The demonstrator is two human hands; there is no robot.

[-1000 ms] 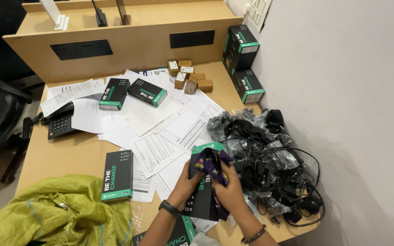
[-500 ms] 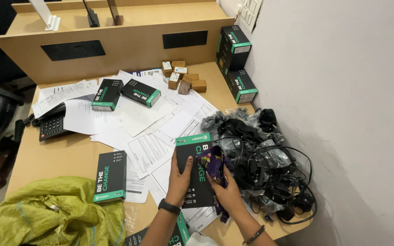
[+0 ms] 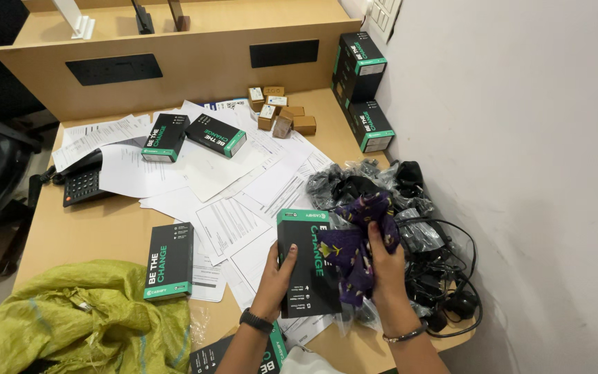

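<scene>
The desk [image 3: 105, 228] filled the view, with a partition at 12 o'clock and a white wall toward 3. A crumpled yellow-green sack [image 3: 70, 312] lay at 8 o'clock. Loose papers [image 3: 223, 166] spread over the middle, and a heap of black cables [image 3: 437, 235] in clear bags sat at 4 o'clock. A desk phone [image 3: 81, 183] lay at 9 o'clock. Black-and-green spare boxes were scattered about: one [image 3: 169, 260] at 7 o'clock, two [image 3: 164, 137] at 11, and two more [image 3: 361, 66] by the wall at 1. A cluster of brown cartons [image 3: 282, 111] sat at 12.

The box [image 3: 306, 270] being handled, of the same black-and-green kind, was held face-up just above the papers at 6 o'clock. A purple cloth [image 3: 354, 242] lay bunched over its right edge, at 3 o'clock from the box.

Judging by this, the step in hand was wiping the box with the cloth. A clean pass would call for a firm hold on the box and a gathered cloth, clear of the cables just beside it.

The left hand [image 3: 278, 266] was partly closed around the box's left edge, thumb on the face. The right hand [image 3: 382, 260] was curled tight on the cloth, pressing it against the box.
</scene>
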